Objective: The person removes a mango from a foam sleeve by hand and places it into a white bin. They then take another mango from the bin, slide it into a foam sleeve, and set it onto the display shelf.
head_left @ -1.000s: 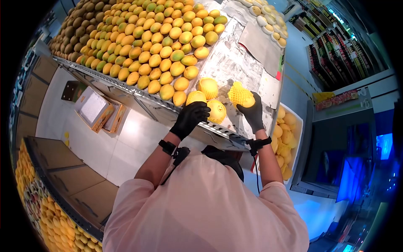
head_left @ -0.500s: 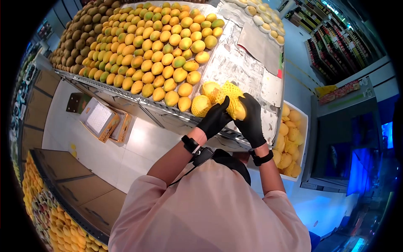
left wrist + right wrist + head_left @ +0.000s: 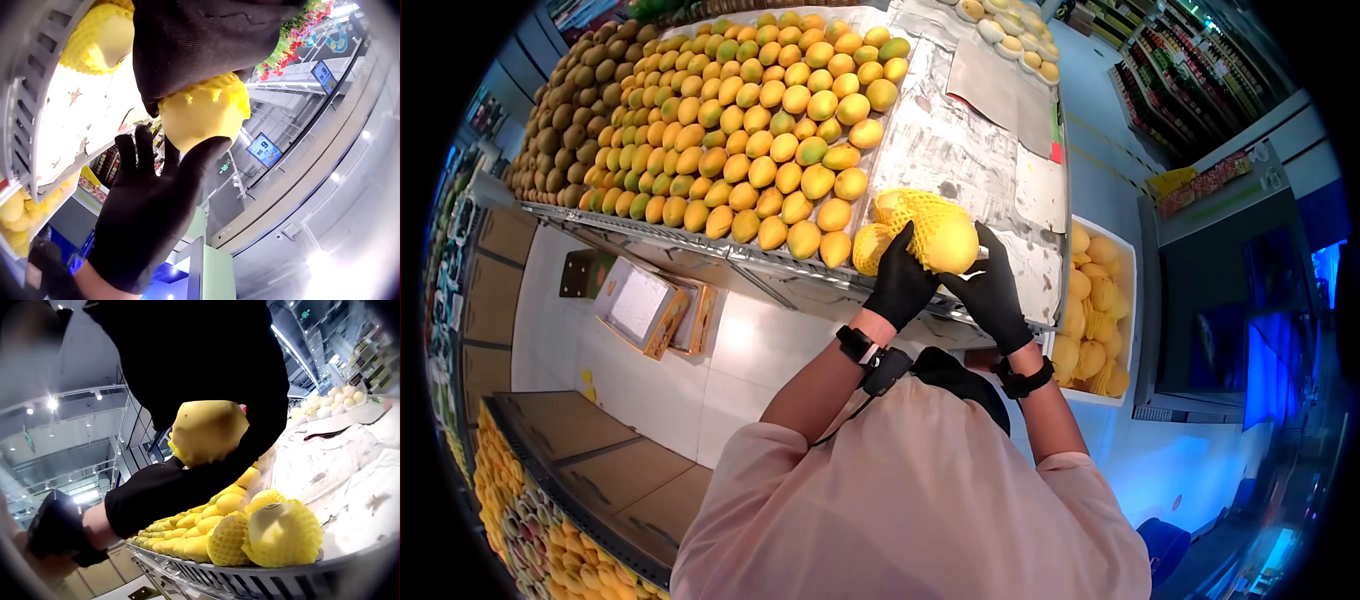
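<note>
A yellow melon (image 3: 953, 245) in a yellow foam net sleeve is held up at the front edge of the display stand. My left hand (image 3: 903, 280), black-gloved, grips it from the left, with fingers curled over the net in the left wrist view. On the other side is my gloved right hand (image 3: 992, 295). Its thumb touches the bare end of the melon (image 3: 200, 119), while its other fingers are fairly straight and spread in the left wrist view. More sleeved melons (image 3: 284, 534) sit on the stand just behind, partly hidden by the held one in the head view.
Rows of mangoes (image 3: 750, 130) cover the stand to the left, beside brown round fruit (image 3: 575, 110). Stained white paper (image 3: 940, 130) lines the right section, with a grey sheet (image 3: 1005, 95) on it. A white box of yellow melons (image 3: 1100, 310) stands at the right.
The right hand has brought the melon left to the left hand, which left the melons on the stand and now grips it. The melon's bare end has turned to the right.
</note>
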